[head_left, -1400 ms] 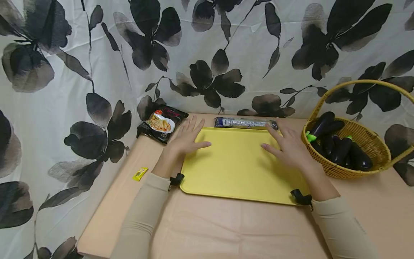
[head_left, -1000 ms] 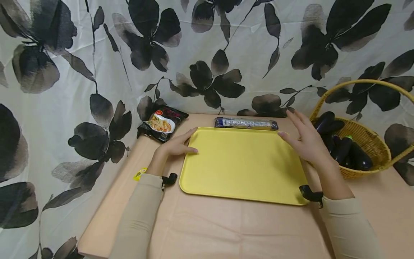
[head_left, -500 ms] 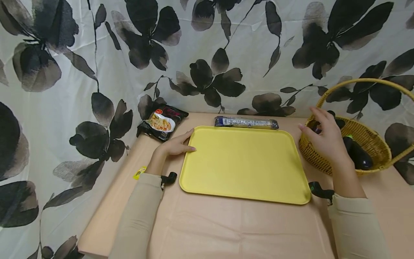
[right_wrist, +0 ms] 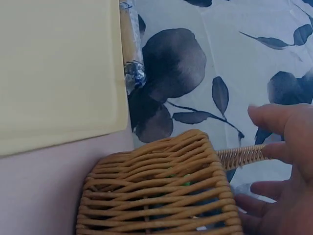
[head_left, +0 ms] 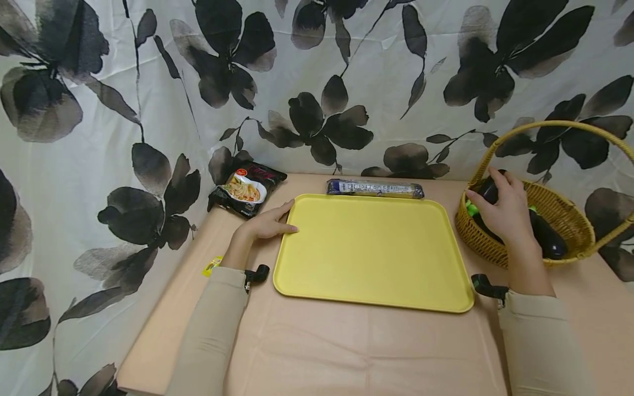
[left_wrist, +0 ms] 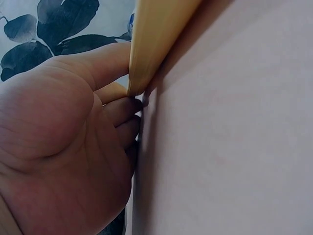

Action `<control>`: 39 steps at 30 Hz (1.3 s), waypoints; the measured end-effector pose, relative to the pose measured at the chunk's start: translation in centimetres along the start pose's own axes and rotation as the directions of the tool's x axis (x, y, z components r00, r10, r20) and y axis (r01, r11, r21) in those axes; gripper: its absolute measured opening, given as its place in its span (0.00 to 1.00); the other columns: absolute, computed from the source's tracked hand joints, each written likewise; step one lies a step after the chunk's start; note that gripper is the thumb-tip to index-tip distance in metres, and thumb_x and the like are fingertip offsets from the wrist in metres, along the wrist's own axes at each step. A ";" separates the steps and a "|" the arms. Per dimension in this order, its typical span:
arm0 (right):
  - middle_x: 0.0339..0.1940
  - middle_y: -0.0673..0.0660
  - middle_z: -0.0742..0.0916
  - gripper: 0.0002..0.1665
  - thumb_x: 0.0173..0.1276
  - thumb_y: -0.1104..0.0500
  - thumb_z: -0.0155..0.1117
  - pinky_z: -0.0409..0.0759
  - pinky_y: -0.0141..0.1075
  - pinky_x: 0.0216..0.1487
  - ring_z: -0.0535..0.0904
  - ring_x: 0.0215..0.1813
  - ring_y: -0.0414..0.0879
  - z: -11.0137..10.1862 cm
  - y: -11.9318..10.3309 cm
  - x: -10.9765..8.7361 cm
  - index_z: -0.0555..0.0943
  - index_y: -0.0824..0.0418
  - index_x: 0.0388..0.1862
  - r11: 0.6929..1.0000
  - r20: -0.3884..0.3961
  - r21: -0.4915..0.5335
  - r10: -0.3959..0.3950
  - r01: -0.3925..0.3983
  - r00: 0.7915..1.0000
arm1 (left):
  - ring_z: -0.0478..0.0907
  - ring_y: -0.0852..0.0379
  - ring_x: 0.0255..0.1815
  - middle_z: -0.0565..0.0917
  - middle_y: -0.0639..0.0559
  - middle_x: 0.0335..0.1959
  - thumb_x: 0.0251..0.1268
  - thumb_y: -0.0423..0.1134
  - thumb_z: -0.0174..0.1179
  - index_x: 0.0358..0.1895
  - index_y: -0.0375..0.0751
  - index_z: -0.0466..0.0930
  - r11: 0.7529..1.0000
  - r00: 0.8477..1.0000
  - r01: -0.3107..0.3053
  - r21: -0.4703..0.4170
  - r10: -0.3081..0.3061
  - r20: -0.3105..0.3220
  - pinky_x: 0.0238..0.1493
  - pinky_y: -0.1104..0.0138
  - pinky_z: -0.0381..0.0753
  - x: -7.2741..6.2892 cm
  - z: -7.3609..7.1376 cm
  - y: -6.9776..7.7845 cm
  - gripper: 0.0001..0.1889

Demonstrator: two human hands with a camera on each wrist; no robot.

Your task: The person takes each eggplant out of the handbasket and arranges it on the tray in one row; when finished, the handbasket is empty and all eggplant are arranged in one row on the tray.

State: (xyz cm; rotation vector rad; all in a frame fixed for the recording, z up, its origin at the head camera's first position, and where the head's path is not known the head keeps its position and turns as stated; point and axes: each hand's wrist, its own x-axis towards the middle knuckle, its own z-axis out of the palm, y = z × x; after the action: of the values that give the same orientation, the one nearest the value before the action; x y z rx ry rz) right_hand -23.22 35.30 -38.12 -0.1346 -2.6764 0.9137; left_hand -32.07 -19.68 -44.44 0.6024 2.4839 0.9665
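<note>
In the head view my left hand (head_left: 267,224) holds the left rim of a yellow tray (head_left: 371,253). The left wrist view shows its thumb on the tray edge (left_wrist: 146,46) and the other fingers curled at the underside. At the right, my right hand (head_left: 510,212) reaches over a wicker basket (head_left: 477,242), thumb and fingers spread to either side of an upper eggplant (head_left: 490,191). Another eggplant (head_left: 548,239) lies beside the wrist; the hand covers others. In the right wrist view the right-hand fingers (right_wrist: 274,117) point downward beyond the basket wall (right_wrist: 156,191).
A black noodle packet (head_left: 246,190) lies behind my left hand, and a long blue-and-yellow wrapped package (head_left: 375,188) behind the tray. The small yellow packet (head_left: 212,266) is partly hidden by my left sleeve. The basket's handle (head_left: 559,124) arches high. A floral curtain (head_left: 297,66) hangs behind.
My left hand has drawn back from over the tray to its left rim. My right hand has swung right from above the tray to the eggplants in the basket.
</note>
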 end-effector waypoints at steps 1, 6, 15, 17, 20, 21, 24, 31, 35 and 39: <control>0.86 0.74 0.46 0.48 0.80 0.40 0.53 0.48 0.79 0.74 0.41 0.84 0.77 0.0 0.1 0.1 0.48 0.57 0.88 1.000 0.004 -0.011 0.010 -0.010 1.000 | 0.37 0.46 0.88 0.42 0.46 0.88 0.75 0.50 0.63 0.86 0.42 0.39 1.000 1.000 -0.002 0.001 0.002 0.000 0.87 0.50 0.41 0.0 0.0 0.0 0.50; 0.86 0.73 0.43 0.48 0.81 0.38 0.50 0.48 0.81 0.72 0.40 0.83 0.78 0.3 0.2 0.4 0.45 0.54 0.88 0.995 0.036 -0.051 0.082 -0.081 0.996 | 0.37 0.47 0.88 0.42 0.47 0.88 0.74 0.50 0.64 0.86 0.42 0.39 1.000 1.000 -0.002 -0.011 0.002 0.002 0.87 0.51 0.41 0.0 0.0 0.0 0.50; 0.86 0.71 0.40 0.44 0.84 0.41 0.46 0.44 0.81 0.72 0.42 0.82 0.79 0.9 1.3 0.9 0.44 0.54 0.88 0.985 0.076 -0.084 0.159 -0.153 0.984 | 0.38 0.48 0.88 0.43 0.47 0.88 0.74 0.50 0.65 0.86 0.43 0.40 1.000 1.000 0.003 -0.013 -0.003 -0.006 0.87 0.52 0.41 0.1 0.0 0.0 0.50; 0.86 0.72 0.39 0.44 0.84 0.42 0.46 0.42 0.81 0.72 0.41 0.82 0.79 1.0 1.6 1.0 0.44 0.55 0.88 0.985 0.087 -0.075 0.160 -0.153 0.983 | 0.38 0.48 0.88 0.43 0.48 0.88 0.74 0.50 0.65 0.86 0.43 0.40 1.000 1.000 0.003 -0.015 -0.003 -0.005 0.87 0.52 0.41 0.1 -0.1 0.0 0.50; 0.85 0.74 0.40 0.43 0.84 0.44 0.47 0.40 0.80 0.74 0.40 0.83 0.79 1.3 2.0 1.2 0.46 0.57 0.88 0.987 0.094 -0.061 0.152 -0.147 0.984 | 0.38 0.48 0.88 0.43 0.48 0.88 0.74 0.50 0.64 0.86 0.43 0.40 1.000 1.000 0.004 -0.013 -0.004 -0.005 0.87 0.52 0.41 0.2 -0.1 0.0 0.50; 0.85 0.74 0.41 0.42 0.84 0.45 0.47 0.39 0.79 0.74 0.40 0.83 0.79 1.3 2.1 1.3 0.46 0.58 0.87 0.988 0.092 -0.059 0.149 -0.143 0.985 | 0.38 0.49 0.88 0.43 0.48 0.88 0.74 0.50 0.65 0.86 0.43 0.40 1.000 1.000 0.005 -0.014 -0.005 -0.005 0.87 0.52 0.41 0.2 -0.1 0.0 0.50; 0.85 0.75 0.41 0.42 0.84 0.48 0.49 0.40 0.78 0.76 0.41 0.83 0.79 1.5 2.3 1.4 0.48 0.59 0.87 0.988 0.088 -0.057 0.145 -0.140 0.986 | 0.38 0.49 0.88 0.43 0.48 0.88 0.74 0.50 0.65 0.86 0.43 0.40 1.000 1.000 0.005 -0.011 -0.005 -0.005 0.87 0.52 0.41 0.2 -0.1 0.0 0.50; 0.84 0.77 0.43 0.44 0.82 0.51 0.54 0.43 0.75 0.77 0.40 0.83 0.77 1.5 2.6 1.6 0.46 0.59 0.87 0.982 0.098 -0.052 0.184 -0.179 0.978 | 0.38 0.48 0.88 0.43 0.48 0.88 0.73 0.50 0.65 0.86 0.42 0.40 1.000 1.000 0.005 -0.002 -0.005 -0.003 0.87 0.52 0.41 0.3 -0.1 0.2 0.50; 0.84 0.78 0.47 0.46 0.82 0.51 0.56 0.45 0.76 0.76 0.42 0.83 0.78 1.4 2.7 1.9 0.45 0.56 0.88 0.978 0.131 -0.054 0.205 -0.199 0.970 | 0.38 0.49 0.88 0.43 0.47 0.88 0.73 0.49 0.65 0.86 0.42 0.40 1.000 1.000 0.009 -0.008 -0.009 -0.004 0.87 0.53 0.41 0.3 -0.1 0.2 0.50; 0.84 0.77 0.52 0.48 0.81 0.49 0.56 0.50 0.77 0.75 0.46 0.82 0.79 1.0 2.7 2.0 0.42 0.52 0.88 0.975 0.171 -0.018 0.221 -0.222 0.960 | 0.38 0.49 0.88 0.43 0.47 0.88 0.73 0.49 0.65 0.86 0.42 0.40 1.000 1.000 0.014 -0.007 -0.014 -0.003 0.87 0.53 0.42 0.2 -0.1 0.2 0.50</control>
State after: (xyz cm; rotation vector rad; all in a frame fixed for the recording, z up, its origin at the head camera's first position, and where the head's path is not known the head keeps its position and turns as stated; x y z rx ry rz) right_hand -25.50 37.25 -40.03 -0.3787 -2.8634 1.0362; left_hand -32.26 -19.48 -44.26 0.5814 2.4830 0.9717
